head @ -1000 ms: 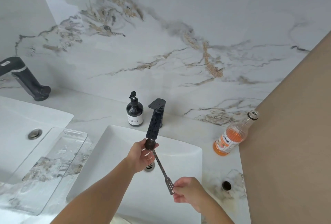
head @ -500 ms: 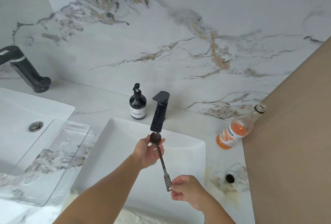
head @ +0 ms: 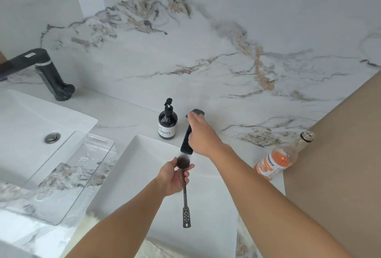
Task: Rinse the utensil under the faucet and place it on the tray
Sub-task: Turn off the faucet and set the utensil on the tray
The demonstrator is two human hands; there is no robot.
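A dark metal spoon (head: 185, 200) with a perforated handle end is held over the white sink (head: 206, 206). My left hand (head: 175, 177) grips it near the bowl, which sits just below the spout of the black faucet (head: 186, 140). The handle hangs down toward me. My right hand (head: 201, 131) rests on top of the faucet, fingers around its lever, and hides most of it. I see no water running. A clear glass tray (head: 61, 175) lies on the counter to the left of the sink.
A dark soap pump bottle (head: 167, 122) stands left of the faucet. An open bottle of orange drink (head: 282, 158) leans at the right by a tan panel (head: 340, 175). A second sink (head: 31, 125) and black faucet (head: 41, 72) are at far left.
My right hand has let go of the spoon's handle end and moved up onto the faucet lever. My left hand still holds the spoon under the spout.
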